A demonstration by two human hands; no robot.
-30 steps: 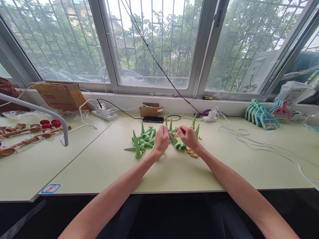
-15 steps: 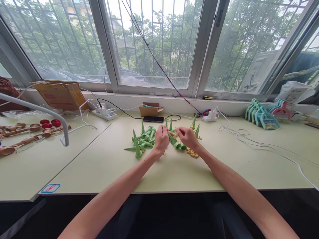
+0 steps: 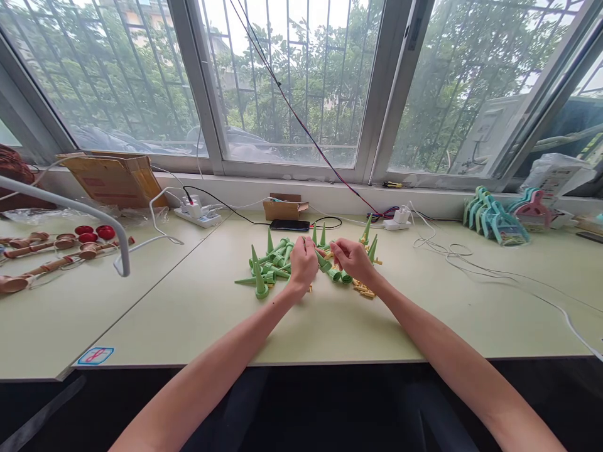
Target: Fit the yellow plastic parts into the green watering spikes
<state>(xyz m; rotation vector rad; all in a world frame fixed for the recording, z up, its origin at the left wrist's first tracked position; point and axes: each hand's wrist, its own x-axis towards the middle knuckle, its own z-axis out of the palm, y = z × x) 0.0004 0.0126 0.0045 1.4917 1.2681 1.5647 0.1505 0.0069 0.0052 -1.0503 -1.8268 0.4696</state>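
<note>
My left hand [image 3: 304, 265] is closed over the middle of a pile of green plastic cone-shaped spikes [image 3: 259, 282]. What its fingers grip is hidden behind them. To the right, my right hand [image 3: 353, 258] has thumb and fingers pinched together, and anything between them is too small to name. A gap separates the two hands, where green spikes with round open ends [image 3: 334, 274] lie. Some spikes stand upright on their wide ends; others lie on their sides. Small yellow plastic pieces [image 3: 364, 289] lie below my right hand.
A black phone [image 3: 289, 225] lies behind the pile, before a small open cardboard box [image 3: 284, 207]. Wooden toys with red balls [image 3: 105, 233] are at left. White cables [image 3: 509, 276] cross the right side, near teal plastic clips [image 3: 494, 216]. A power strip [image 3: 198, 217] stands back left.
My left hand has shifted slightly left, and the gap between the hands is a little wider. The pile looks much the same.
</note>
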